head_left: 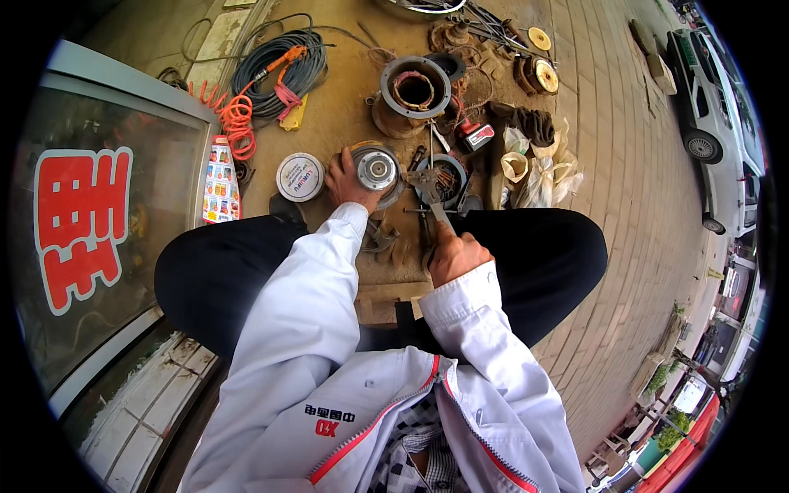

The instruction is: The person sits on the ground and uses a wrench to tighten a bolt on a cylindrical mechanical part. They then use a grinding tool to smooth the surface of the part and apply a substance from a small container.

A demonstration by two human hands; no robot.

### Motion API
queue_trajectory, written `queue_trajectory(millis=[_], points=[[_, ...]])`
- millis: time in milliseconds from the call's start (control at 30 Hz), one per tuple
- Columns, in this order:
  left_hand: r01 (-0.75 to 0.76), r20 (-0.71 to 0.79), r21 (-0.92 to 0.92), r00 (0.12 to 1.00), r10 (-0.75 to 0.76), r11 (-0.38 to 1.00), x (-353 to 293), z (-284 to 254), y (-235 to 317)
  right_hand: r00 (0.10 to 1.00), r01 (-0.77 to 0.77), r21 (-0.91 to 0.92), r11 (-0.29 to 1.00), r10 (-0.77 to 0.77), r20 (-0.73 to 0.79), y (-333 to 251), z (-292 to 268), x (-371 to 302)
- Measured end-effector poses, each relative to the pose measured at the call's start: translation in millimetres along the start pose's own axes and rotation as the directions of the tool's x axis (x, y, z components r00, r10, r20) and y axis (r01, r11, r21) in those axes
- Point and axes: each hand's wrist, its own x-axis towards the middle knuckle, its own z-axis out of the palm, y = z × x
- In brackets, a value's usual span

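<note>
Brick paving runs outdoors across the right of the frame; a dirty board or mat covers the ground at top centre, and a glass shopfront panel fills the left.

Left hand, centre frame: fingers spread and closed over the left edge of one round metal motor end cover, holding it where it lies on the ground. Shiny hub at its middle.

Right hand, just below and right of centre: fisted around the handle of one wrench, whose head reaches up between the end cover and an open round housing with copper wires inside. Whether the wrench head touches either one, cannot tell.

Outward from the hands:
- one white round tin lid or disc, just left of the left hand
- one large motor stator with copper winding, upper centre
- one small red and black tool, right of the stator
- one coil of grey cable and one orange spiral hose, upper left
- one colourful spray bottle lying by the glass panel
- several crumpled clear bags and dark gloves, right of centre
- two yellowish discs among loose metal parts, top centre-right
- one white car fully visible parked at upper right

Person sits cross-legged in dark trousers, white jacket with red piping.
</note>
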Motion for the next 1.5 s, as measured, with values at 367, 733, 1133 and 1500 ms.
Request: queue_trajectory(millis=[367, 733, 1133, 1500], points=[[-0.032, -0.039, 0.0, 0.999, 0.032, 0.999, 4.4, 6.4, -6.6, 0.995, -0.033, -0.026, 0.999, 0.036, 0.094, 0.3, -3.5, -6.2], [-0.12, -0.057, 0.036, 0.991, 0.122, 0.992, 9.1, 4.1, -13.3, 0.998, -0.011, 0.028, 1.0, 0.009, 0.068, 1.9, -0.8, -1.9], [-0.095, 0.004, 0.016, 0.995, 0.095, 0.995, 9.6, 1.7, -8.8, 0.997, -0.059, 0.022, 0.998, 0.057, 0.048, -1.8, 0.2, -13.7], [-0.112, -0.036, 0.019, 0.993, 0.113, 0.994, 11.2, 4.1, -13.0, 0.999, -0.03, 0.016, 0.999, 0.029, 0.044, 3.2, -3.3, -0.4]])
